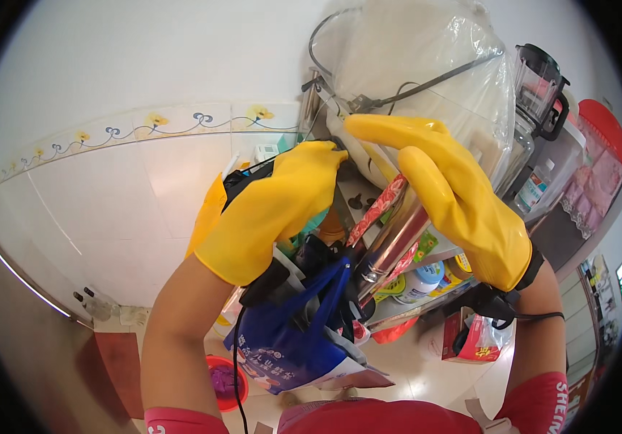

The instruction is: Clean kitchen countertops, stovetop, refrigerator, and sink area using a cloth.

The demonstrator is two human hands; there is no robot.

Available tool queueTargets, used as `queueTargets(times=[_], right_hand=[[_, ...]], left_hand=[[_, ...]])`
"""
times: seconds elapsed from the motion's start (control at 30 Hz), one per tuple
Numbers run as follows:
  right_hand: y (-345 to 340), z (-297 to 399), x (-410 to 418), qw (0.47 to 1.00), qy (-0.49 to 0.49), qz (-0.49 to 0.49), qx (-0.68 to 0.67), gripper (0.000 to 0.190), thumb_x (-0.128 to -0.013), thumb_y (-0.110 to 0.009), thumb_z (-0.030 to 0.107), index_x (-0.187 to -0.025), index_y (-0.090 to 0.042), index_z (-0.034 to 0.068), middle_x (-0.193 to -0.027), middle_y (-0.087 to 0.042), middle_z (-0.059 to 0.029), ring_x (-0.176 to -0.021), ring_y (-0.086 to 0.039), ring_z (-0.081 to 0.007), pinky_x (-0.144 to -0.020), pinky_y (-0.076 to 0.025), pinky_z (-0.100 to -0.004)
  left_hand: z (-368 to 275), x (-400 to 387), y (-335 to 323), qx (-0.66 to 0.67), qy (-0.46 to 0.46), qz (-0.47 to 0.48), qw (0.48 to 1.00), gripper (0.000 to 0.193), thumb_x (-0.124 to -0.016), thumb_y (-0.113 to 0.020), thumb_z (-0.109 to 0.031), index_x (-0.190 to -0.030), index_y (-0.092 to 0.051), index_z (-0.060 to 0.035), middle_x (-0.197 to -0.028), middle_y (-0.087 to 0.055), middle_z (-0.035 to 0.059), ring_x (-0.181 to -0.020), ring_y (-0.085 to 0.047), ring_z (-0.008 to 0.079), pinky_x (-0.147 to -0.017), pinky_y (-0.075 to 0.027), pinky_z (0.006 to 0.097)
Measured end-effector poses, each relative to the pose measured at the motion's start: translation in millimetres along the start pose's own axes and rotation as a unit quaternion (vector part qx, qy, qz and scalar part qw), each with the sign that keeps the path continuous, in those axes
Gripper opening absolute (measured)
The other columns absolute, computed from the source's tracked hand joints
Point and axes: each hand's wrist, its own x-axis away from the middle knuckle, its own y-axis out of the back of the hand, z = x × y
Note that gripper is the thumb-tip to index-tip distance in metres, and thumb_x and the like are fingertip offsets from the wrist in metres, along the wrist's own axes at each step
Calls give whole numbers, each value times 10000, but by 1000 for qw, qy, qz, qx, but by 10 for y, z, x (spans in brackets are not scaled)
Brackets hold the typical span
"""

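Both hands wear yellow rubber gloves. My left hand [305, 187] is closed in a fist beside the wall, its fingers around what looks like a black strap [337, 143]. A black bag [243, 182] shows behind that wrist. My right hand [441, 179] is above a shiny metal shelf post [395, 238], with its thumb apart from its straight fingers and nothing seen in it. Beyond it, a clear plastic cover [425, 54] drapes a large pale object, with a black power cord and plug [365, 103] lying over it. Below the hands hangs a blue shopping bag [289, 342].
Jars [422, 279] stand on the lower shelf. A blender [541, 87] and a clear bottle [533, 184] are at the right. On the floor are a red bucket [243, 382], a red carton [465, 350] and glass bottles [97, 306]. A tiled wall [181, 190] borders the left.
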Motion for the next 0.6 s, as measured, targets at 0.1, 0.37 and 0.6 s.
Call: queueTargets(times=[0.1, 0.37, 0.6], right_hand=[[13, 49, -18, 1000, 7, 15, 18, 392, -1049, -335, 158, -1296, -586, -14, -1335, -590, -165, -1214, -530, -328, -1079, -358, -401], [-27, -232, 77, 987, 150, -9, 58, 331, -1060, -318, 101, -1320, -509, 27, -1300, -592, -219, -1135, -577, -394, -988, -451, -438], [10, -294, 73, 973, 198, 29, 118, 391, -1034, -404, 41, -1422, -373, 77, -1285, -583, -246, -1090, -603, -398, -929, -501, -451]], left_hand=[[136, -155, 40, -28, 16, 16, 999, 507, -824, -588, -74, -1325, -602, -149, -1355, -563, 86, -1238, -519, 265, -994, -466, 372], [250, -388, 88, -40, 27, 40, 998, 484, -812, -600, -65, -1290, -628, -136, -1246, -618, 76, -1143, -559, 222, -950, -474, 341], [164, -239, 244, -196, 26, 122, 973, 464, -802, -610, -58, -1259, -650, -126, -1150, -667, 66, -1060, -595, 185, -913, -481, 314]])
